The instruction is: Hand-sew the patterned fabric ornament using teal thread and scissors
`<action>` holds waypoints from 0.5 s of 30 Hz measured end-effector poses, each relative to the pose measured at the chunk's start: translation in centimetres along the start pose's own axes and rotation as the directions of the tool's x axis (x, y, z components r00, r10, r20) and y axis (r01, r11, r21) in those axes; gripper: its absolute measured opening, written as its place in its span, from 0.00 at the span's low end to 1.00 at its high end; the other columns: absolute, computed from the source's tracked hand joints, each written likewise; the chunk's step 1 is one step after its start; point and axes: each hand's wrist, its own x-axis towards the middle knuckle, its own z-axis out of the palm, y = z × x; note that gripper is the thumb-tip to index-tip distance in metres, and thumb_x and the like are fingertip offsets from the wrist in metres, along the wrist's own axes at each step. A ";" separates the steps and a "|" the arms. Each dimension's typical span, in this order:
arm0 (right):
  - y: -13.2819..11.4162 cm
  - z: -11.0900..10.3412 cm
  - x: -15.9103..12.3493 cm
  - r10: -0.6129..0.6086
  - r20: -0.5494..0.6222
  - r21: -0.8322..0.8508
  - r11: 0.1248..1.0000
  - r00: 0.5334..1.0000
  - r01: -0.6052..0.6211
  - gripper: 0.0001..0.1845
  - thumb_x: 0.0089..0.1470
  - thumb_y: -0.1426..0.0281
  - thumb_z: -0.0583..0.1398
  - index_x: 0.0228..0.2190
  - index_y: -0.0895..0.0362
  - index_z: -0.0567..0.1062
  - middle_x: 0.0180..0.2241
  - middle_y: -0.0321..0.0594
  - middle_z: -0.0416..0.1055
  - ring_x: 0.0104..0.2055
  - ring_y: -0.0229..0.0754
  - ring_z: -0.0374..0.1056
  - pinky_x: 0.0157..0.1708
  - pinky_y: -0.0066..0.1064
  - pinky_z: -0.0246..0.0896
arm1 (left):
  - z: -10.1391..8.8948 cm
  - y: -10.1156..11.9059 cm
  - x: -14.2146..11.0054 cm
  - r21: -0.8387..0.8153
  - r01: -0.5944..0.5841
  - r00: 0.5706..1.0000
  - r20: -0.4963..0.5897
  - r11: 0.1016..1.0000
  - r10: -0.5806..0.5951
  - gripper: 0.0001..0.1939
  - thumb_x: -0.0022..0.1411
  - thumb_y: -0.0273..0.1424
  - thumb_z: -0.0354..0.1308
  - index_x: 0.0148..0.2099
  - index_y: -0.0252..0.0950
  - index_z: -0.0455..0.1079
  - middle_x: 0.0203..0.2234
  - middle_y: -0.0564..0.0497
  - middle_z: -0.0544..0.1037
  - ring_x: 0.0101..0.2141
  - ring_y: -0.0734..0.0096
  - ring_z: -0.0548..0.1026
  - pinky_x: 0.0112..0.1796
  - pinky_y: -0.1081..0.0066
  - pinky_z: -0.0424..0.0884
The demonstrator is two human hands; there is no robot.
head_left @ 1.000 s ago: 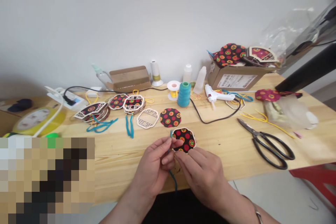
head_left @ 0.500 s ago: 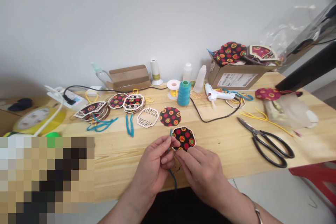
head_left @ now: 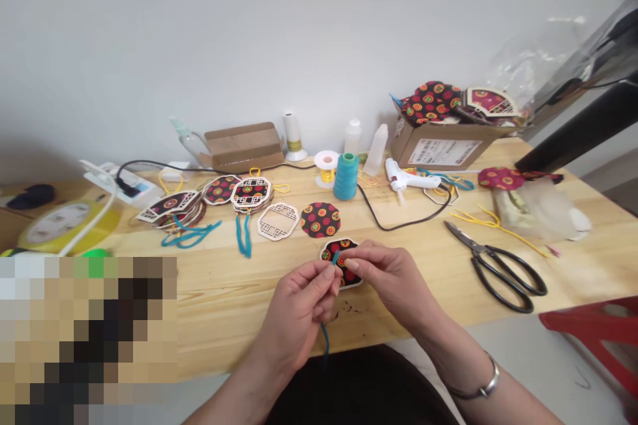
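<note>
My left hand (head_left: 302,295) is closed in a pinch on a teal cord (head_left: 335,257). A short end of the cord sticks up above the fingertips, and its tail hangs below the hand toward the table's front edge. My right hand (head_left: 393,279) is also pinched, its thumb and forefinger close beside the cord's upper end; what lies between them is hidden. Behind both hands, partly covered by them, lies a wood-rimmed piece with black flowered fabric (head_left: 355,277). Just beyond it are a round flowered fabric piece (head_left: 321,220) and a bare wooden lattice frame (head_left: 278,221).
Large black-handled scissors (head_left: 493,262) lie at right, with yellow cords (head_left: 498,222) behind. Farther back stand a teal thread cone (head_left: 345,176), a white glue gun (head_left: 411,177) and a filled cardboard box (head_left: 438,146). Finished lattice ornaments (head_left: 252,193) are at left.
My right hand has risen from below the flowered piece to the cord's upper end. The left hand still grips the cord. More of the flowered piece's lower rim shows.
</note>
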 end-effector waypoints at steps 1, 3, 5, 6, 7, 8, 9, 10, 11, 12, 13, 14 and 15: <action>0.0 0.0 0.1 0.062 0.033 0.075 0.995 0.997 -0.065 0.06 0.48 0.69 0.63 0.29 0.57 0.80 0.27 0.38 0.73 0.31 0.37 0.68 0.33 0.31 0.64 | 0.0 -0.1 -0.1 0.017 0.006 1.000 0.010 1.000 -0.006 0.08 0.55 0.31 0.61 0.28 0.31 0.71 0.19 0.57 0.65 0.15 0.89 0.51 0.18 0.80 0.45; 0.0 0.0 0.3 0.128 0.074 0.178 0.974 0.989 -0.139 0.06 0.44 0.69 0.65 0.27 0.57 0.81 0.27 0.37 0.73 0.30 0.36 0.67 0.33 0.30 0.63 | 0.1 -0.1 -0.2 0.052 0.008 0.999 0.032 0.999 -0.010 0.08 0.55 0.31 0.61 0.27 0.30 0.71 0.18 0.56 0.65 0.15 0.88 0.51 0.18 0.79 0.44; 0.0 0.0 0.3 0.151 0.099 0.237 0.956 0.984 -0.171 0.05 0.42 0.70 0.66 0.26 0.58 0.81 0.26 0.36 0.73 0.30 0.34 0.67 0.34 0.29 0.62 | 0.1 -0.1 -0.2 0.084 0.009 0.999 0.041 0.996 -0.012 0.09 0.55 0.31 0.61 0.26 0.30 0.71 0.17 0.56 0.65 0.16 0.87 0.52 0.19 0.78 0.44; 0.0 0.0 0.3 0.156 0.111 0.260 0.949 0.982 -0.180 0.05 0.41 0.70 0.67 0.25 0.58 0.80 0.25 0.36 0.73 0.29 0.34 0.66 0.33 0.28 0.61 | 0.1 -0.1 -0.3 0.095 0.009 0.999 0.042 0.995 -0.013 0.09 0.55 0.31 0.61 0.26 0.30 0.71 0.17 0.56 0.65 0.16 0.87 0.52 0.19 0.77 0.44; -0.1 -0.1 0.2 0.160 0.125 0.280 0.941 0.979 -0.190 0.05 0.40 0.71 0.67 0.24 0.59 0.80 0.24 0.35 0.73 0.28 0.33 0.66 0.32 0.28 0.61 | 0.1 -0.1 -0.3 0.104 0.008 0.999 0.042 0.995 -0.012 0.09 0.55 0.31 0.61 0.26 0.30 0.71 0.17 0.56 0.64 0.16 0.86 0.52 0.19 0.77 0.44; -0.1 -0.1 0.2 0.163 0.137 0.299 0.934 0.977 -0.198 0.04 0.40 0.71 0.67 0.23 0.59 0.79 0.23 0.35 0.73 0.27 0.33 0.65 0.32 0.27 0.60 | 0.2 -0.1 -0.3 0.113 0.008 0.999 0.046 0.994 -0.014 0.09 0.54 0.32 0.61 0.26 0.31 0.71 0.16 0.56 0.64 0.16 0.86 0.51 0.19 0.77 0.44; -0.1 -0.1 0.2 0.165 0.148 0.314 0.927 0.975 -0.205 0.04 0.40 0.70 0.67 0.22 0.59 0.79 0.22 0.34 0.72 0.26 0.32 0.64 0.31 0.27 0.60 | 0.2 -0.1 -0.3 0.123 0.007 0.999 0.052 0.992 -0.013 0.09 0.54 0.32 0.61 0.26 0.31 0.71 0.16 0.56 0.64 0.16 0.85 0.51 0.19 0.76 0.44; -0.2 -0.1 0.2 0.166 0.155 0.324 0.923 0.974 -0.209 0.05 0.40 0.70 0.67 0.21 0.60 0.78 0.20 0.33 0.71 0.25 0.32 0.64 0.30 0.26 0.59 | 0.2 -0.1 -0.3 0.135 0.004 0.998 0.060 0.991 -0.012 0.09 0.55 0.32 0.61 0.26 0.31 0.71 0.16 0.56 0.64 0.16 0.85 0.51 0.19 0.76 0.44; -0.3 -0.2 0.2 0.165 0.158 0.328 0.921 0.974 -0.210 0.06 0.41 0.70 0.67 0.20 0.60 0.77 0.19 0.32 0.70 0.24 0.32 0.63 0.29 0.26 0.59 | 0.1 -0.2 -0.3 0.150 -0.003 0.998 0.068 0.989 -0.007 0.09 0.55 0.32 0.60 0.26 0.31 0.72 0.16 0.56 0.64 0.16 0.84 0.52 0.19 0.76 0.44; -0.3 -0.2 0.2 0.162 0.155 0.326 0.923 0.975 -0.205 0.06 0.41 0.70 0.66 0.20 0.60 0.76 0.19 0.32 0.69 0.24 0.31 0.62 0.29 0.26 0.58 | 0.1 -0.3 -0.3 0.166 -0.013 0.997 0.073 0.986 0.001 0.09 0.56 0.32 0.60 0.26 0.31 0.72 0.16 0.56 0.64 0.17 0.84 0.52 0.20 0.76 0.45; -0.4 -0.2 0.2 0.157 0.148 0.323 0.925 0.976 -0.198 0.07 0.42 0.70 0.66 0.20 0.60 0.75 0.19 0.32 0.69 0.24 0.31 0.62 0.29 0.26 0.58 | 0.0 -0.4 -0.3 0.183 -0.026 0.997 0.075 0.983 0.012 0.09 0.56 0.32 0.60 0.27 0.32 0.72 0.16 0.56 0.65 0.17 0.83 0.53 0.20 0.76 0.46; -0.4 -0.3 0.2 0.152 0.142 0.322 0.927 0.978 -0.191 0.07 0.43 0.70 0.66 0.20 0.60 0.75 0.19 0.32 0.68 0.24 0.31 0.62 0.29 0.26 0.57 | 0.0 -0.4 -0.3 0.203 -0.039 0.997 0.075 0.979 0.024 0.09 0.56 0.32 0.60 0.27 0.32 0.72 0.17 0.56 0.65 0.18 0.82 0.54 0.20 0.76 0.47; -0.5 -0.3 0.3 0.148 0.132 0.326 0.927 0.980 -0.184 0.08 0.43 0.69 0.66 0.20 0.60 0.74 0.19 0.32 0.68 0.24 0.31 0.62 0.29 0.26 0.57 | -0.1 -0.5 -0.3 0.225 -0.050 0.997 0.070 0.973 0.035 0.09 0.57 0.32 0.59 0.27 0.32 0.73 0.17 0.55 0.66 0.18 0.82 0.54 0.21 0.76 0.49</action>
